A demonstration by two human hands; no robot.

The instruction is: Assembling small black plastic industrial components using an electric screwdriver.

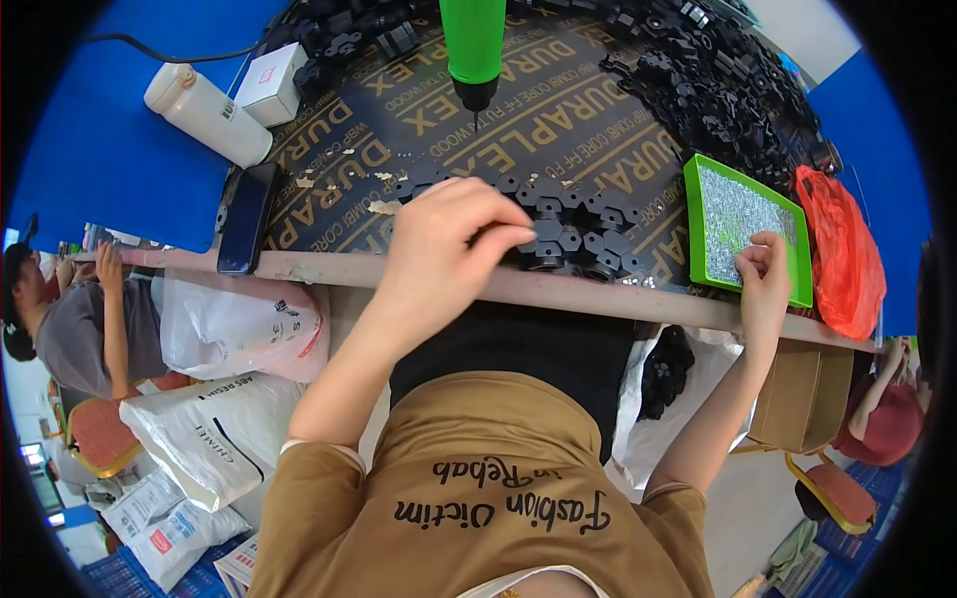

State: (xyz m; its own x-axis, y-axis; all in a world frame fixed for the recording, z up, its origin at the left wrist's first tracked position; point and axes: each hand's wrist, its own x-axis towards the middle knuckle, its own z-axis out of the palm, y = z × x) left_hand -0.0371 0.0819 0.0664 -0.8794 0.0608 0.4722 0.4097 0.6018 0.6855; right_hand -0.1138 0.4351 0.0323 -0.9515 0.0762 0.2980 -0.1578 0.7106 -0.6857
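My left hand is over the near edge of the table, thumb and forefinger pinched together. What it holds, if anything, is too small to make out. Close beside and beneath it lies a row of black plastic parts with holes in them. At the right, my right hand reaches over the near wall of a shallow green tray. Its fingertips are drawn together at the small silver metal pieces, probably screws, that fill the tray. Whatever is between those fingers is hidden.
A green electric screwdriver hangs bit-down above the table. Piles of black parts line the far side. A white bottle, white box and phone are left; a red plastic bag is right. Other people sit at both sides.
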